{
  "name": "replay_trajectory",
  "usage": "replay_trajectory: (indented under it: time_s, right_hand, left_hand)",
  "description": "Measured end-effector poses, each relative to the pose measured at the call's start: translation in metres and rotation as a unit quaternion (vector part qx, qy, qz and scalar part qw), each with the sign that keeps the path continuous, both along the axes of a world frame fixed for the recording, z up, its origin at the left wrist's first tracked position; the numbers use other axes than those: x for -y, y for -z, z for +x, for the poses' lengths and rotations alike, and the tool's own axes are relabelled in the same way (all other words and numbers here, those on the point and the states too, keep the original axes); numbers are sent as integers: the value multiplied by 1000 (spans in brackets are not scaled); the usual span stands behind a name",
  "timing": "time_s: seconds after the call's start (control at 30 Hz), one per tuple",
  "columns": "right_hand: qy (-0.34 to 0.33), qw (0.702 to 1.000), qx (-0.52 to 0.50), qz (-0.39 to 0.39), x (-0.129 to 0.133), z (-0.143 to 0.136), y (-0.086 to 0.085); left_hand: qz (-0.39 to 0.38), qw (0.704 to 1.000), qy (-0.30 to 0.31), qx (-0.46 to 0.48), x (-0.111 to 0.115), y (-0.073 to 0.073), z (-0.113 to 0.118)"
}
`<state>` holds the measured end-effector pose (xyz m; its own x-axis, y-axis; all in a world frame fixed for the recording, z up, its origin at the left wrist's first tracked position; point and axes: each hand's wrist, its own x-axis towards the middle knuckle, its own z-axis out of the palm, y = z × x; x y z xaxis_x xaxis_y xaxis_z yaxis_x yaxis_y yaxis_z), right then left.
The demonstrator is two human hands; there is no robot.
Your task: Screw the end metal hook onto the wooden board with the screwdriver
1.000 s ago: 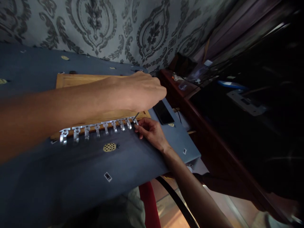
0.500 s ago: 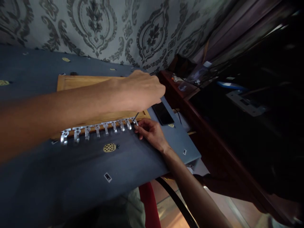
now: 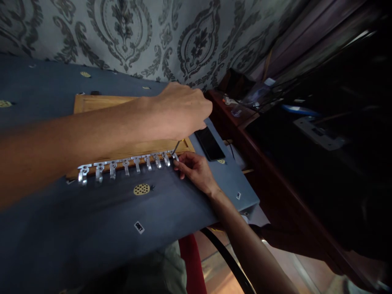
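The end metal hook (image 3: pixel 175 157) is sitting on the edge of a wooden board (image 3: pixel 92 104), and the right hand (image 3: pixel 197 171) is pinching it between its fingers. Just above them, the left hand (image 3: pixel 186 111) is holding a screwdriver (image 3: pixel 177 147) in curled fingers. A phone (image 3: pixel 210 143) is lying just past the right fingers.

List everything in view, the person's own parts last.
Cloth: one, blue-grey with pineapples, left and centre
Wooden board: one, light brown, on the cloth
Metal hooks: nine visible, silver, along the board's near edge
Thin tool: one, dark shaft, tip at the rightmost hook
Phone: one, black, right of the board
Patterned curtain: one, grey, behind the cloth
Bottle: one, clear, at right
Metal plate: one, grey, farther right
Unclear object: one, blue, behind the plate
Strip: one, red, below the cloth
Left hand: one, bare, around the tool
Right hand: one, bare, fingers at the rightmost hook
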<state>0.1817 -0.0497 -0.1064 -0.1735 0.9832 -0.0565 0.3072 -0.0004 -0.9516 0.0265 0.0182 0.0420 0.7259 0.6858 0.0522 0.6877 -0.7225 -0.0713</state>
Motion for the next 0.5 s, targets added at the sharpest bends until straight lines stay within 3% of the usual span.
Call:
replay_trajectory:
  time_s: [0.5]
  right_hand:
    - [4,1000,-12,-12,0,0,-1]
  left_hand:
    - [-3,999,25,-34,3,-1,0]
